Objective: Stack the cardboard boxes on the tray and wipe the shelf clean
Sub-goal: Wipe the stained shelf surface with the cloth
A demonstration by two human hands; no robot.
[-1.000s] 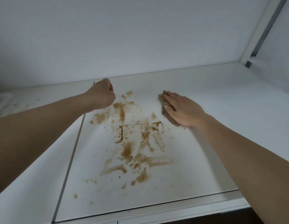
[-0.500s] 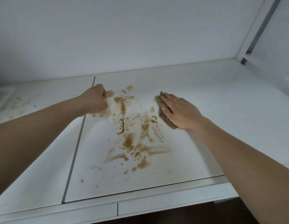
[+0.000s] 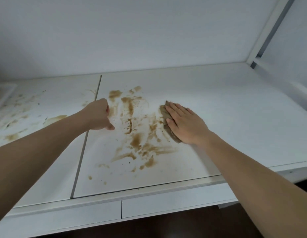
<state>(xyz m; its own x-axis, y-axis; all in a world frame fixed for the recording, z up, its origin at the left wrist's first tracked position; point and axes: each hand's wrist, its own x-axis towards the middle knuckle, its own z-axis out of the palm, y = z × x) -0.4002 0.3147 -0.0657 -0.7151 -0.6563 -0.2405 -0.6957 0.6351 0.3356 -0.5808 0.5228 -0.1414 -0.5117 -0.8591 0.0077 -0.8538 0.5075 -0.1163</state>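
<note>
Wiping step in hand; no cardboard boxes in view, so the stacking cannot be judged from here. White shelf (image 3: pixel 226 107) runs left to right under a plain back wall, with a thin dark seam (image 3: pixel 85 140) splitting it into two panels. Right hand (image 3: pixel 185 124) lies flat, fingers straight and together, pressing a brown cloth (image 3: pixel 164 111) onto the right panel; the cloth shows only along the hand's left and far edge, the rest hidden under the palm. Left hand (image 3: pixel 97 115) is curled into a loose fist holding nothing, knuckles resting on or just above the shelf at the seam; contact cannot be told. Between the two hands, brown smears (image 3: pixel 137 141) spread from far to near across the right panel, with small specks toward the near edge. Fainter stains (image 3: pixel 17 115) mark the left panel, where a pale tray corner (image 3: pixel 5 93) shows at the far left edge. Shelf to the right of the cloth looks clean. Judgement: cleaning is early to middling. Next move likely calls for the cloth to sweep left through the central smears under steady flat pressure, then overlapping passes toward the near edge, then the left panel. Risk: a loaded cloth may only spread the brown.
</note>
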